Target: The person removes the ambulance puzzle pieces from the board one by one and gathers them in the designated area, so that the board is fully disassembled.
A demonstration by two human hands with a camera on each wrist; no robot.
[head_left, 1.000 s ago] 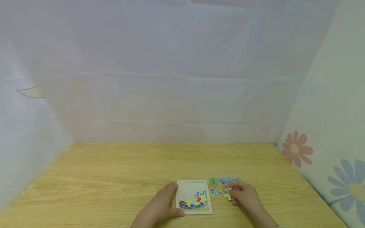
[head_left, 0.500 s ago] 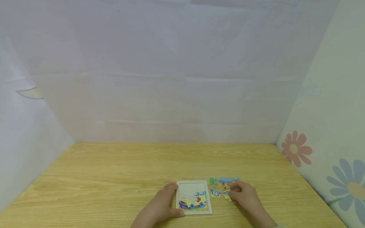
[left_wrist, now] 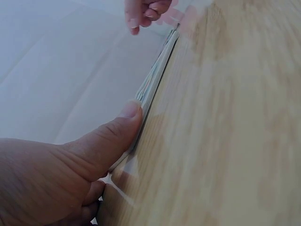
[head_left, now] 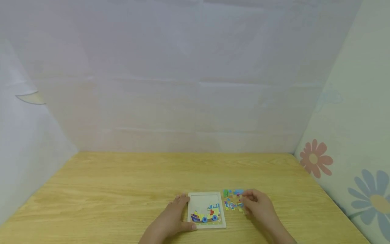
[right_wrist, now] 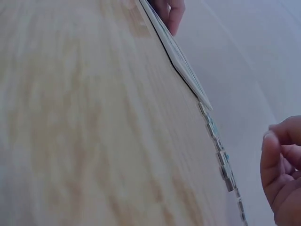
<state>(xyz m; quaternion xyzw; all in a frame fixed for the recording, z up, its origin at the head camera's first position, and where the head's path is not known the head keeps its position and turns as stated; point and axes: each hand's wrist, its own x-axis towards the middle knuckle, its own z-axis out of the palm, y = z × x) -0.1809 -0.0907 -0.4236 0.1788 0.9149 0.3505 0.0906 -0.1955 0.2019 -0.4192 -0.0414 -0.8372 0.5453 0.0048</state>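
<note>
A light wooden puzzle frame (head_left: 223,217) lies on the table, partly filled along its bottom and right with a yellow, blue and red vehicle picture. My left hand (head_left: 175,217) holds the frame from its left side, fingertips by the far corner and thumb on the near rim. In the left wrist view that thumb (left_wrist: 117,127) presses the frame's edge. My right hand (head_left: 259,205) hovers over loose puzzle pieces (head_left: 230,205) right of the frame, overlapping some of them. Its thumb and index fingertips (right_wrist: 269,141) are drawn together; I cannot tell whether they pinch a piece.
More loose pieces (head_left: 226,193), green and blue, lie at the back of the group, close to the frame's right edge. A wood-grain table (head_left: 137,186) extends behind and to both sides, bounded by a pale back sheet (head_left: 195,101) and a flower-patterned right wall (head_left: 365,135).
My right hand has lifted slightly away from the yellow piece and shifted a little toward the back, now covering the rear right pieces. My left hand and the frame have stayed nearly still.
</note>
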